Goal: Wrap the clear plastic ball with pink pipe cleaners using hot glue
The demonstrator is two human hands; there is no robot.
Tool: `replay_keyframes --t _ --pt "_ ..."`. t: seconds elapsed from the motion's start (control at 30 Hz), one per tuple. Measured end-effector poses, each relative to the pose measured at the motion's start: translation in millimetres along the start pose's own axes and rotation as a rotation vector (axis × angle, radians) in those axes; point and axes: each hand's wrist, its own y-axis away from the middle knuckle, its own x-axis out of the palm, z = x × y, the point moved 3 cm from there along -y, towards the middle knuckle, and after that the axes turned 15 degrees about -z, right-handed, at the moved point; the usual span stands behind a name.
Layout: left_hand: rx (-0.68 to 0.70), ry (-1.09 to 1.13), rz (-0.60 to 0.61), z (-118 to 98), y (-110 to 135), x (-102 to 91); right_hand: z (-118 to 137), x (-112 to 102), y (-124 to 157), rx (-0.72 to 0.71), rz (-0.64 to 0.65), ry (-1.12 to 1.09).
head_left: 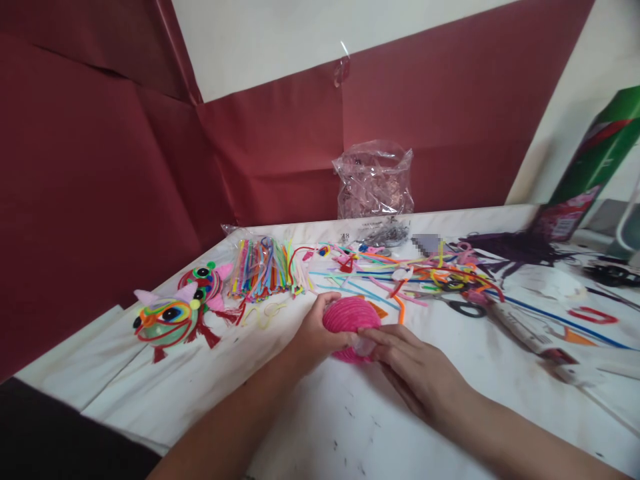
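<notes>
Near the middle of the white table, a round ball wound with bright pink pipe cleaner (353,317) sits between my two hands. My left hand (323,327) is closed round its left side, thumb toward the front. On the right side, the fingers of my right hand (407,360) press together against the ball's lower front, where a pale, uncovered patch shows. Whether those fingers also pinch a pipe cleaner end is hidden. Just behind the ball lies an orange piece (375,307).
Two colourful lion-head figures (167,320) with red tassels stand at the left. Behind lie bundled pipe cleaners (263,267) and a clear plastic bag (375,180). To the right are loose pipe cleaners, black-handled scissors (465,307), a white glue gun (525,327) and a green box (593,160).
</notes>
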Motion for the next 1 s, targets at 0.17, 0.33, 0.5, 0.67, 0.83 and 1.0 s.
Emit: replay_keyframes --t 0.17,0.33,0.5,0.67,0.83,1.0 --pt "0.025 -0.01 -0.029 0.3 -0.3 -0.5 3.6 0.5 -2.4 0.012 -0.012 -0.015" --pt "-0.023 0.033 -0.032 1.5 1.2 0.9 4.8 -4.0 -5.5 0.019 -0.098 -0.006" --pt "0.0 -0.012 -0.03 -0.4 3.5 2.3 -0.7 -6.7 -6.7 0.01 -0.098 0.034" --pt "0.022 -0.065 -0.062 -0.8 4.8 2.2 -0.3 -2.2 -2.0 -0.084 -0.047 0.096" --pt "0.016 -0.007 -0.061 0.8 3.6 0.4 3.6 4.5 2.6 -0.108 -0.017 0.157" --pt "0.002 0.044 -0.077 4.1 1.5 -0.4 3.3 2.7 -2.8 0.16 -0.086 -0.088"
